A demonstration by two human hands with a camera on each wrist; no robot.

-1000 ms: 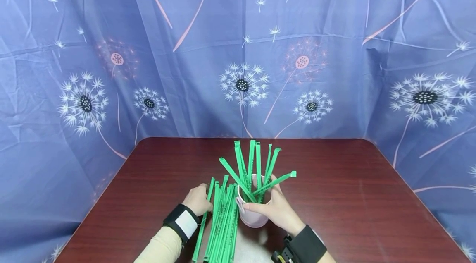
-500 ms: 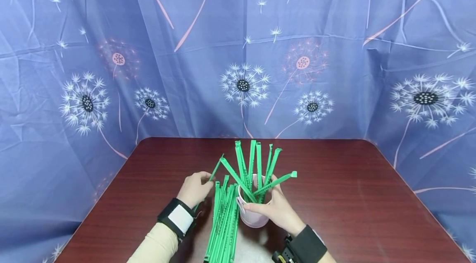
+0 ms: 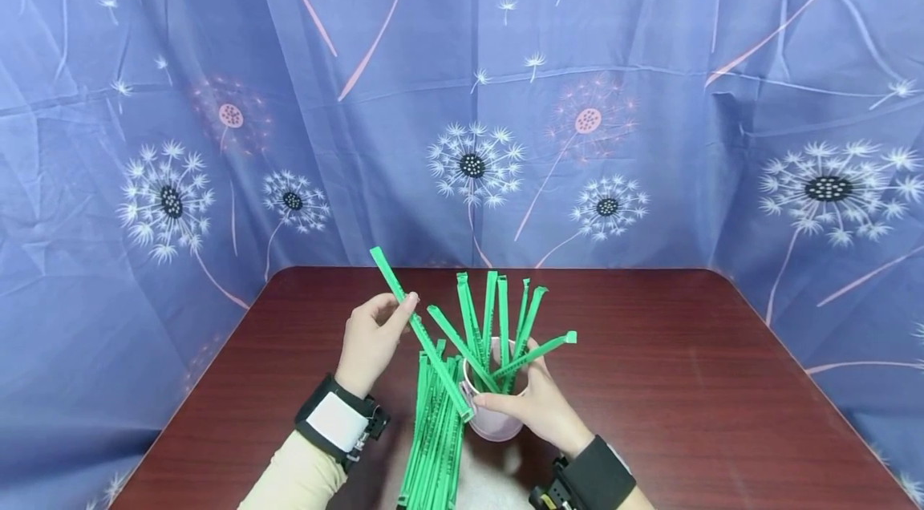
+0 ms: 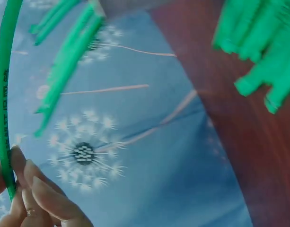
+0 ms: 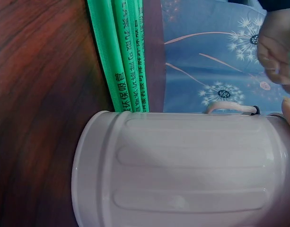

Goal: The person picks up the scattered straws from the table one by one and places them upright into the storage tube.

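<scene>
In the head view, the left hand [image 3: 371, 337] pinches one green wrapped drinking straw [image 3: 401, 293] between thumb and fingers, raised just to the left of the small pink bucket [image 3: 494, 423]; the straw slants, its lower end in front of the bucket's left rim, though whether they touch I cannot tell. The right hand [image 3: 545, 412] grips the bucket from its right side, thumb at the near rim. Several wrapped straws [image 3: 501, 309] stand fanned out inside the bucket, and a loose bundle of straws [image 3: 433, 446] lies on the table [image 3: 650, 382] just left of it. The step in hand appears to be bringing a single straw over to the bucket; the next move would call for lifting and tipping its lower end over the rim, clear of those inside, then releasing it. In the left wrist view, the fingers hold the straw near one end of its visible length, apart from those in the bucket. In the right wrist view, the bucket's ribbed wall fills much of the frame, with the bundle alongside.
</scene>
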